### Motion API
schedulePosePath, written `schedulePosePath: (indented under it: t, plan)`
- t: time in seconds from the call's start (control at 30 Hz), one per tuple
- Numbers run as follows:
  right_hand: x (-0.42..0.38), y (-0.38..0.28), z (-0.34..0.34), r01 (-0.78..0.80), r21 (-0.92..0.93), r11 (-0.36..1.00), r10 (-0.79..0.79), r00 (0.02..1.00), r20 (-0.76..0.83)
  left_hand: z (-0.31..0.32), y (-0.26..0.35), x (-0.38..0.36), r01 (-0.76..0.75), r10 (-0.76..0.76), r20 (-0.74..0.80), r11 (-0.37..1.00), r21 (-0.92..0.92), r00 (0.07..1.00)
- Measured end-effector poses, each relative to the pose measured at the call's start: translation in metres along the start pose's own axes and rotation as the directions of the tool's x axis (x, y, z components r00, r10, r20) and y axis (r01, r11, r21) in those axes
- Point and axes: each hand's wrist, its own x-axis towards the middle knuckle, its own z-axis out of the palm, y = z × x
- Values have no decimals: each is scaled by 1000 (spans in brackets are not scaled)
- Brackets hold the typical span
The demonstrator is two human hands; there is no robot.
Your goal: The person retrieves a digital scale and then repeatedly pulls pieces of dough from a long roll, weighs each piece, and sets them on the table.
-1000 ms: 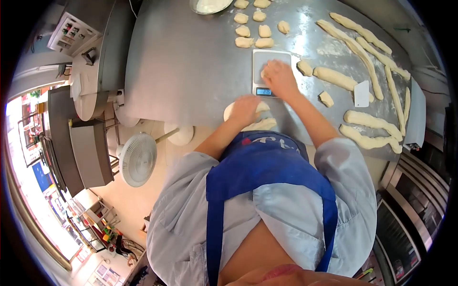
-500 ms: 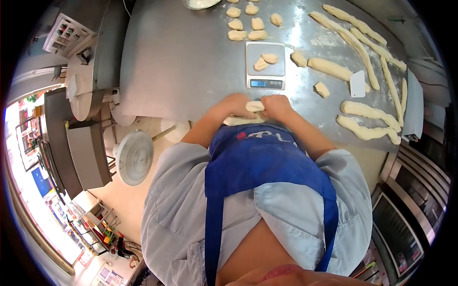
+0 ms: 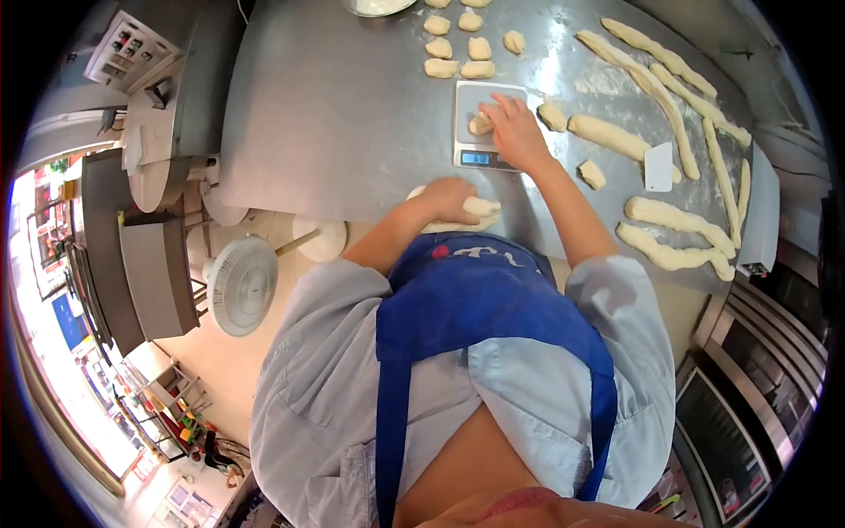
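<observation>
My left hand (image 3: 451, 201) is closed round a dough piece (image 3: 481, 208) near the table's front edge, with a longer dough strip (image 3: 449, 227) lying under it. My right hand (image 3: 518, 132) reaches over the digital scale (image 3: 468, 97), its fingers curled down on the pan. Beside those fingers a small dough piece (image 3: 481, 124) shows on the scale; what lies beneath the fingers is hidden. Right of the scale are a dough chunk (image 3: 553, 116) and a thick dough roll (image 3: 607, 135). A white scraper (image 3: 657, 167) rests at the roll's right end.
Several dough pieces (image 3: 478, 69) stand in rows behind the scale. Long dough strips (image 3: 673, 238) lie on the right of the metal table (image 3: 299, 114). A bowl (image 3: 378, 7) sits at the back edge. A white fan (image 3: 242, 286) stands on the left, below the table.
My right hand has left the dough at the front edge and moved up onto the scale, covering one of its pieces. My left hand has stayed on the front dough.
</observation>
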Motion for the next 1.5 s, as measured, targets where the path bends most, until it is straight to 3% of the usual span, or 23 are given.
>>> schedulePosePath:
  t: [0.03, 0.07, 0.13, 0.2, 0.23, 0.33, 0.37, 0.43, 0.5, 0.57, 0.77, 0.83, 0.93, 1.07, 1.1, 1.13, 1.2, 1.27, 1.33, 1.37, 1.43, 1.47, 1.5]
  plan:
    - [8, 2, 6, 168, -148, 975, -177, 983, -50, 1, -2, -1, -29, 28, -30, 999, -15, 999]
    - [11, 4, 11, 176, -146, 973, -186, 981, -57, 4, -6, -3, -22, 21, -38, 1000, -9, 999]
    - [19, 6, 11, 249, -111, 962, -242, 968, 68, 4, -9, -9, -62, 7, -351, 987, -146, 936]
    - [20, -1, 8, 341, -160, 926, -349, 937, -22, 2, -5, -16, 20, -78, -544, 994, -111, 835]
    - [18, -9, 6, 278, -17, 960, -276, 957, 89, -2, 0, -20, 103, -141, -696, 990, -97, 704]
    - [-7, -46, 7, 76, 235, 969, -132, 964, 232, -20, 14, -26, 72, 41, -754, 991, 116, 655]
    - [-17, -54, 6, -39, 339, 940, -48, 968, 246, -20, 13, -23, 68, 40, -751, 991, 113, 660]
    - [-40, -58, 8, -215, 512, 832, 87, 961, 263, -20, 14, -16, 106, -99, -453, 994, -10, 886]
    - [-56, -55, 4, -430, 678, 597, 240, 901, 360, -10, 12, -12, 8, -20, -474, 1000, -27, 880]
    - [-69, -52, 4, -474, 685, 552, 295, 880, 371, 1, 15, -10, -93, 60, -483, 995, -44, 873]
    - [-102, -40, 11, -547, 702, 456, 399, 831, 388, -6, 30, -15, -33, 14, -222, 996, -80, 975]
    - [-107, -41, 13, -576, 688, 442, 416, 811, 412, -20, 34, -17, -85, 97, -72, 985, 153, 993]
    - [-108, -49, 11, -569, 695, 440, 372, 820, 435, -14, 14, -8, -201, 224, -53, 939, 278, 973]
    - [-78, -89, -39, -547, 820, 171, 203, 834, 514, -23, 18, 26, -45, 138, -256, 939, 340, 957]
    - [-75, -95, -50, -482, 876, 22, 80, 874, 479, -34, 27, 31, 61, 9, -394, 985, 164, 919]
    - [-74, -86, -51, -475, 880, 24, 90, 878, 471, -43, 32, 37, 142, -137, -499, 989, -28, 856]
    - [-76, -53, -50, -446, 840, 309, 315, 881, 353, -43, 27, 50, 159, -121, -562, 987, 20, 818]
    - [-86, -20, -43, -404, 909, 101, 458, 830, 318, -37, 18, 58, 187, -109, -623, 981, 61, 775]
    - [-100, 0, -42, -460, 874, 158, 570, 765, 300, -30, 14, 58, 230, 51, -770, 940, 253, 636]
    - [-107, 5, -37, -470, 870, 147, 579, 754, 310, -25, 15, 57, 225, 47, -760, 942, 251, 649]
    - [-119, 12, -28, -598, 768, 228, 692, 655, 305, -28, 24, 49, 227, 147, -854, 929, 293, 500]
    - [-127, 13, -18, -602, 767, 223, 698, 648, 306, -26, 23, 45, 221, 148, -850, 930, 293, 506]
    - [-134, 15, -5, -621, 747, 235, 687, 650, 325, -25, 22, 39, 71, 144, -663, 955, 287, 735]
